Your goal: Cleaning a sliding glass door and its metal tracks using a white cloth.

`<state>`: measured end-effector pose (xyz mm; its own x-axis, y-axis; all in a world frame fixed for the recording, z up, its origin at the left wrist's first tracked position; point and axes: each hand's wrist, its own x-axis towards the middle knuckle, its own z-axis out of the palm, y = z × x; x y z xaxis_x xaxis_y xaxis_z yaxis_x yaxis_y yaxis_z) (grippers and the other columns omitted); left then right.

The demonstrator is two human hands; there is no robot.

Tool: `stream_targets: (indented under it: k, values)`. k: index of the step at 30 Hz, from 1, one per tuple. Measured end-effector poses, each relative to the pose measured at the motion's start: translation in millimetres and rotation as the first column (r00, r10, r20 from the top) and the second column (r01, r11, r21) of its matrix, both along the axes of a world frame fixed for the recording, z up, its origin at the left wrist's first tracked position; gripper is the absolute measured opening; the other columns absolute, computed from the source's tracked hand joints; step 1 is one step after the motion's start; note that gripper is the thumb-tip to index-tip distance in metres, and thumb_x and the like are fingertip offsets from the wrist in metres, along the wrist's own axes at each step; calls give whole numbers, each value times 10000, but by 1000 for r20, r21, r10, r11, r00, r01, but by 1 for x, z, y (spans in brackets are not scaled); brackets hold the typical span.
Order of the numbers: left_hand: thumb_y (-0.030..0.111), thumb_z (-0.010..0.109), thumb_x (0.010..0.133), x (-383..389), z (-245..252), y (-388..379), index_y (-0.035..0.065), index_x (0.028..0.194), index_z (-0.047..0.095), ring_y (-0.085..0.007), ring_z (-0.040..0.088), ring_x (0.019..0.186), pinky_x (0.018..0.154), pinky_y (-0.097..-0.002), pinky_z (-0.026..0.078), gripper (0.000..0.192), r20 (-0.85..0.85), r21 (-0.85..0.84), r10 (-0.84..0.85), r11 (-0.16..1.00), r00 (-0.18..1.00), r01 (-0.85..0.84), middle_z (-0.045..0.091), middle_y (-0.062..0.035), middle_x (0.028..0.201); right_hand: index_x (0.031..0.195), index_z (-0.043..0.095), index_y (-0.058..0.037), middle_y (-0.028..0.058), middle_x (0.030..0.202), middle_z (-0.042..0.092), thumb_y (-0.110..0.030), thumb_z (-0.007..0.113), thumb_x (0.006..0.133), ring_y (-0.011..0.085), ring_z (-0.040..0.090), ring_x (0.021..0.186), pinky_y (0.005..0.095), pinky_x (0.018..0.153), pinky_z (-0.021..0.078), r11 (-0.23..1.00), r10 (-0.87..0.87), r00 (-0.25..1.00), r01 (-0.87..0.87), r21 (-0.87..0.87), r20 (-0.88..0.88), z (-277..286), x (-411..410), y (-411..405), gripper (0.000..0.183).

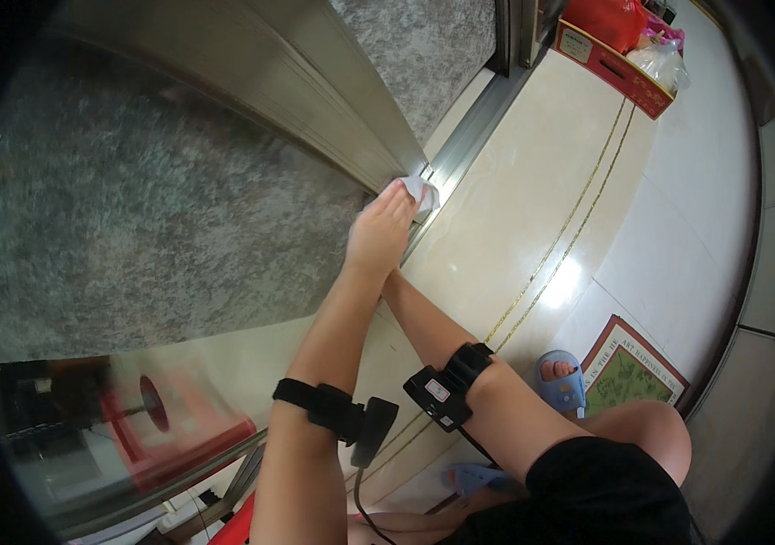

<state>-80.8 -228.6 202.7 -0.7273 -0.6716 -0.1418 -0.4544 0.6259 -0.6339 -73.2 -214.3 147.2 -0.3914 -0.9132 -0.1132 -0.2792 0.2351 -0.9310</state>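
Note:
My left hand (382,221) presses a white cloth or tissue (423,193) against the bottom corner of a metal-framed glass door (333,116). Its fingers lie extended over the cloth, right beside the metal floor track (473,129). The right forearm (428,310) reaches in from the right and passes behind the left wrist. There my right hand is almost wholly hidden, so its grip cannot be made out. Each forearm wears a black strap with a small device, the left device (374,429) and the right device (438,398), both with cables.
A red cardboard box (622,78) holding plastic bags stands at upper right on the tiled floor (510,184). Close by my slippered foot (558,375) lies a red-bordered mat (633,375) bearing writing. A blurred red object (183,436), perhaps a stool, shows at lower left.

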Motion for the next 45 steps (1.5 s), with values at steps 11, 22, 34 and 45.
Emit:
stream_targets:
  k: [11, 22, 34, 45]
  values:
    - [348, 459, 815, 21, 6, 12, 102, 1285, 375, -115, 272, 1253, 1082, -320, 89, 538, 149, 65, 38, 997, 988, -48, 374, 10, 1325, 1345, 140, 7, 193, 1413, 79, -313, 351, 863, 334, 55, 1315, 472, 1059, 53, 997, -5, 1000, 6, -80, 13, 28, 27, 16, 616]
    - [335, 509, 779, 43, 183, 50, 67, 1241, 423, -187, 326, 1239, 1075, -380, 85, 541, -199, -78, 105, 989, 974, -122, 420, -64, 1285, 1344, 139, 10, 200, 1411, 76, -311, 352, 862, 339, 52, 1314, 474, 1059, 51, 922, -55, 998, 43, -384, -20, 161, 64, 30, 617]
    - [377, 479, 791, 52, 179, 60, 30, 1137, 496, -230, 368, 1195, 1059, -427, 122, 491, -288, -82, 184, 973, 940, -216, 482, -109, 1191, 1342, 138, 13, 207, 1409, 73, -309, 352, 861, 345, 48, 1313, 475, 1059, 49, 900, -70, 996, 42, -433, -49, 132, 63, 35, 618]
    - [365, 498, 775, 35, -27, 29, 41, 1168, 480, -176, 292, 1241, 1071, -353, 132, 509, -175, 168, 123, 981, 977, -94, 437, -59, 1260, 1341, 137, 16, 214, 1407, 70, -308, 353, 860, 350, 45, 1312, 477, 1059, 47, 999, 8, 999, -10, -46, -38, -32, 43, 36, 619]
